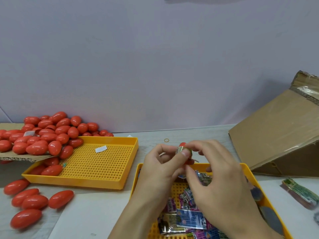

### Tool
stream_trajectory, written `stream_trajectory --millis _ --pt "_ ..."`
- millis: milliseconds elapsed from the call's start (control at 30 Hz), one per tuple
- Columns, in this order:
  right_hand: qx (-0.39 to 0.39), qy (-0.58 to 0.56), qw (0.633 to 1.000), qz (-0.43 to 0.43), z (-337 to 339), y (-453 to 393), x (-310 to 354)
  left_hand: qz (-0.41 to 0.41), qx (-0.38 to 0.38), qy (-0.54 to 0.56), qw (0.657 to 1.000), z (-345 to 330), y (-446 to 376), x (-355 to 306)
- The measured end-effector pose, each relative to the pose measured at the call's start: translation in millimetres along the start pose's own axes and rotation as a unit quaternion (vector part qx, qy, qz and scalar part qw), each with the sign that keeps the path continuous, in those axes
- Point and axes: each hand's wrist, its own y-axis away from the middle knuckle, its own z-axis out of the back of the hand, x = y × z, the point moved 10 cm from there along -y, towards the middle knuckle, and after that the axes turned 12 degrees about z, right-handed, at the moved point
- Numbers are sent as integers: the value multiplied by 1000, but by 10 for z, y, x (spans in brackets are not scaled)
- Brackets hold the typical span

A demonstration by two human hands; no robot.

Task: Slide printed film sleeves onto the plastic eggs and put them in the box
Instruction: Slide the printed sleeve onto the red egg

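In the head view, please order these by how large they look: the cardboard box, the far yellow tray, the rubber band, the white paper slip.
1. cardboard box, cut off by the frame edge
2. far yellow tray, partly covered by eggs
3. white paper slip
4. rubber band

Eggs (43, 133) heaped left, box (276, 135) right — sleeves (189, 218) in near tray (250, 171)

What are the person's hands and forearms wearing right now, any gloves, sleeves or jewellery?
Nothing that shows. The left hand and the right hand are both bare, with no gloves, rings or tape. Both forearms are bare too, as far as the bottom edge of the picture: no sleeves, watch or bracelet in view. The fingernails look short and plain.
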Motion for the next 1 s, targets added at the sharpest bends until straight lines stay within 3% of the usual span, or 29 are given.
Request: stream_trajectory --millis 133,267,467,733,867,1000 --pt "3 14 1000 -13 -47 21 -35 -28 -30 -96 995 10 18 -11" --pt "-67 -19 996 -58 81 45 -142 -3 18 -7 1000 -74 16 -2" --pt "-46 -92 990 -100 11 68 -136 12 31 11 999 -66 10 10" --pt "22 68 994 -87 -29 102 -56 -13 1 -136 991 -70 39 -19" --pt "-19 -10 976 -216 -3 226 -260 2 -34 -166 986 -20 5 -2" --pt "-105 -194 899 -378 138 325 -604 30 -79 -139 987 86 -26 21"
